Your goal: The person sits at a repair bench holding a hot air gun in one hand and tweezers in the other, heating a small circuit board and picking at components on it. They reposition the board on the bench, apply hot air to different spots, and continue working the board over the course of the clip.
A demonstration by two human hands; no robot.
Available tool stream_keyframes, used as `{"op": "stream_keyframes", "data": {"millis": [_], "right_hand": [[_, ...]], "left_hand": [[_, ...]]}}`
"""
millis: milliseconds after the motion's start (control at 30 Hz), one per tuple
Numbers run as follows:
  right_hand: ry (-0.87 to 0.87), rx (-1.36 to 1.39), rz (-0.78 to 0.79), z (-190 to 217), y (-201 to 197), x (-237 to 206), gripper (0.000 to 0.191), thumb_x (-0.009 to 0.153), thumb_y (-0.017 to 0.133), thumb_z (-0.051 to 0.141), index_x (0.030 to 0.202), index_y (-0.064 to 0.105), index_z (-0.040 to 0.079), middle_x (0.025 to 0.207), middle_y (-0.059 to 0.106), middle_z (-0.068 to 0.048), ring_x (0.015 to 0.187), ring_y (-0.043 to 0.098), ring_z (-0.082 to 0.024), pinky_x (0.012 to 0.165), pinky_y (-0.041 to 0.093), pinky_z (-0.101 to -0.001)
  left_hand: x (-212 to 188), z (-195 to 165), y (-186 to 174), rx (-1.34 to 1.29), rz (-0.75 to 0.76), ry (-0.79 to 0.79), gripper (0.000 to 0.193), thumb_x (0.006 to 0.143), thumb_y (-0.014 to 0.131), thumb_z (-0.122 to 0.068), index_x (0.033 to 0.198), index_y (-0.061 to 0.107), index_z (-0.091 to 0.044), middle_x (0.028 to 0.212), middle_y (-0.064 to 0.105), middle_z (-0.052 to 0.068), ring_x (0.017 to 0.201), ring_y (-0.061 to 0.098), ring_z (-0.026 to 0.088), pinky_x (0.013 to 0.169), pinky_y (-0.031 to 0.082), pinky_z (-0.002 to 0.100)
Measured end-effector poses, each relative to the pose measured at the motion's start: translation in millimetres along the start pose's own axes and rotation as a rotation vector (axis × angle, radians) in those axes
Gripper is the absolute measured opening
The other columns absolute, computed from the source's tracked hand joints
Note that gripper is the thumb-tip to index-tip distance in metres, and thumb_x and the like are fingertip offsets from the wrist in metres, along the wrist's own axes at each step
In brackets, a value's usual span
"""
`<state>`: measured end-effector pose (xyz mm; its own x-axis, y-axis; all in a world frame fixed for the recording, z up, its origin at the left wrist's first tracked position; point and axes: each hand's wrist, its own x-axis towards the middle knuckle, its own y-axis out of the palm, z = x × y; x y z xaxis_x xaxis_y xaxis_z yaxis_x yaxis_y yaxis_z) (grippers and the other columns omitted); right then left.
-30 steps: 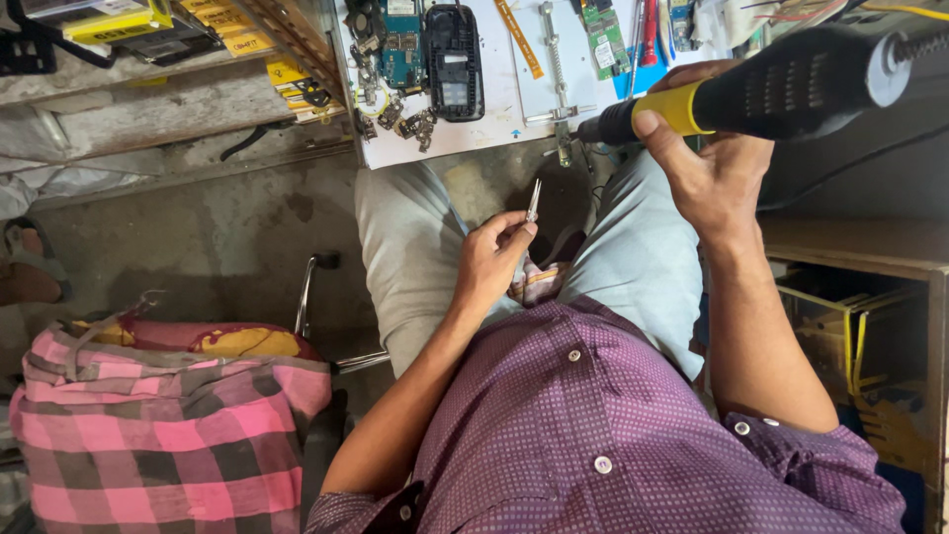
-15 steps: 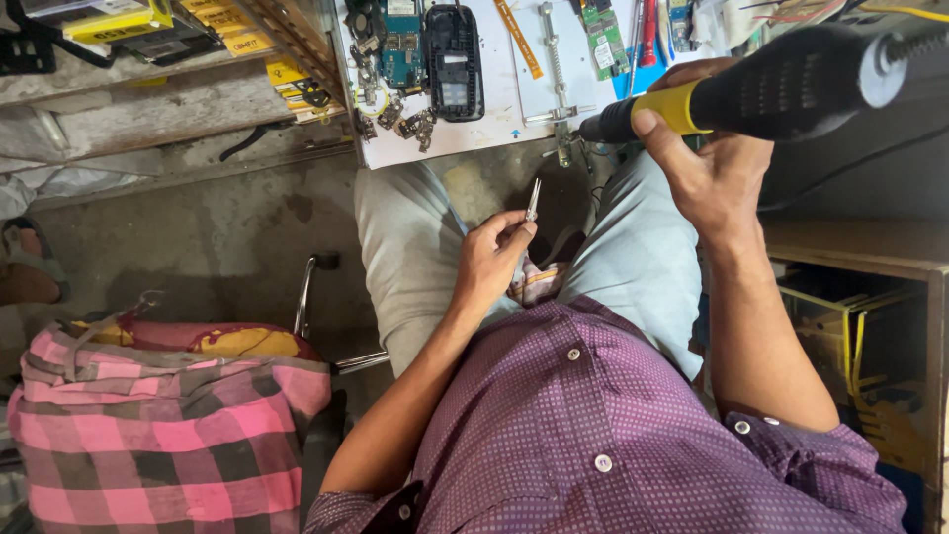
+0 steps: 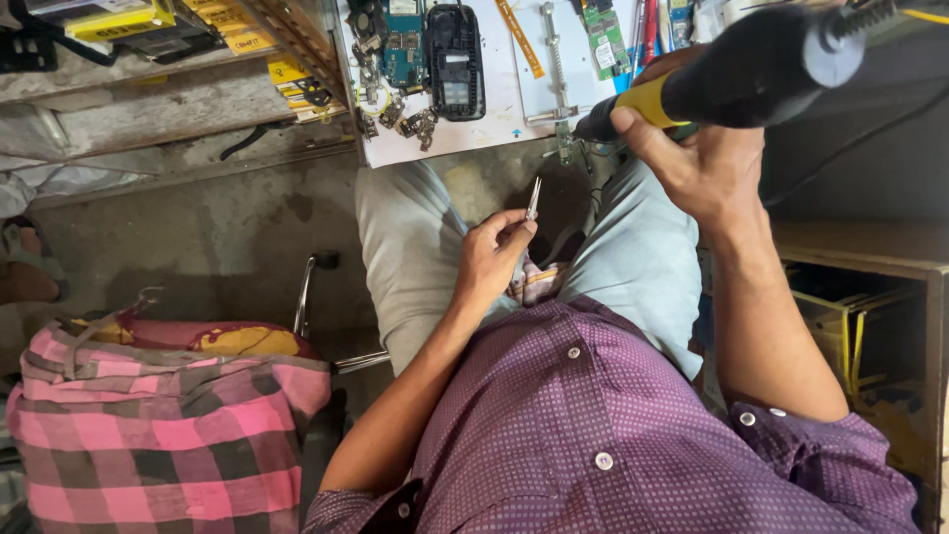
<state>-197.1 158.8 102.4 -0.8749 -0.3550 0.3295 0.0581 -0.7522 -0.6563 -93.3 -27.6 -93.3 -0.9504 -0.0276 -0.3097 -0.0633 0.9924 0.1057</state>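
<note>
The right hand (image 3: pixel 707 158) is wrapped shut around a black and yellow hot-air tool (image 3: pixel 736 69), its long axis running right to left, nozzle at the white table (image 3: pixel 494 129) edge. Below-left, over the lap, the left hand (image 3: pixel 489 262) pinches thin metal tweezers (image 3: pixel 533 198), tips up toward that nozzle

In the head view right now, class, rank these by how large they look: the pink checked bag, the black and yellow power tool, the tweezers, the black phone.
1. pink checked bag
2. black and yellow power tool, though nearness to the camera enlarges it
3. black phone
4. tweezers
</note>
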Motion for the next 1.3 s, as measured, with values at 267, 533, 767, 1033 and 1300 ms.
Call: {"op": "stream_keyframes", "data": {"millis": [267, 533, 767, 1033, 1300], "right_hand": [[-0.003, -0.014, 0.044, 8, 4, 8, 0.026, 0.103, 0.083, 0.01, 0.12, 0.065, 0.0, 0.11, 0.068, -0.008, 0.103, 0.068, -0.018, 0.092, 0.055, -0.0301], [0.032, 0.017, 0.06, 14, 13, 10, 0.026, 0.103, 0.083, 0.009, 0.12, 0.065, 0.0, 0.108, 0.068, -0.007, 0.099, 0.067, -0.016, 0.089, 0.055, -0.029], [0.024, -0.019, 0.068, 13, 17, 10, 0.027, 0.106, 0.085, 0.012, 0.119, 0.065, 0.0, 0.106, 0.068, -0.008, 0.098, 0.068, -0.016, 0.088, 0.056, -0.0288], [0.062, -0.026, 0.076, 14, 18, 9, 0.029, 0.105, 0.086, 0.015, 0.119, 0.065, 0.0, 0.107, 0.068, -0.007, 0.096, 0.068, -0.015, 0.09, 0.057, -0.0311], [0.078, -0.003, 0.059, 11, 18, 8, 0.028, 0.105, 0.085, 0.016, 0.119, 0.066, 0.0, 0.108, 0.068, -0.008, 0.097, 0.067, -0.017, 0.086, 0.055, -0.0291]], "left_hand": [[1, 3, -2, 0.026, -0.006, 0.007, 0.029, 0.095, 0.073, -0.021, 0.115, 0.074, -0.001, 0.08, 0.069, -0.001, 0.069, 0.057, 0.004, 0.062, 0.048, 0.023], [0, 6, -10, 0.061, -0.007, 0.02, 0.028, 0.094, 0.073, -0.021, 0.115, 0.075, -0.002, 0.078, 0.069, -0.001, 0.068, 0.055, 0.004, 0.061, 0.047, 0.023], [0, 3, -14, 0.082, -0.01, 0.019, 0.029, 0.094, 0.072, -0.022, 0.115, 0.074, -0.002, 0.08, 0.072, 0.0, 0.068, 0.058, 0.005, 0.062, 0.048, 0.023], [0, 6, -14, 0.063, -0.017, -0.003, 0.03, 0.094, 0.073, -0.022, 0.116, 0.074, -0.002, 0.081, 0.071, 0.0, 0.069, 0.056, 0.004, 0.061, 0.048, 0.023], [-1, 7, -14, 0.068, -0.012, 0.004, 0.029, 0.094, 0.073, -0.021, 0.116, 0.075, -0.002, 0.081, 0.071, -0.001, 0.069, 0.055, 0.004, 0.062, 0.048, 0.023]]}}
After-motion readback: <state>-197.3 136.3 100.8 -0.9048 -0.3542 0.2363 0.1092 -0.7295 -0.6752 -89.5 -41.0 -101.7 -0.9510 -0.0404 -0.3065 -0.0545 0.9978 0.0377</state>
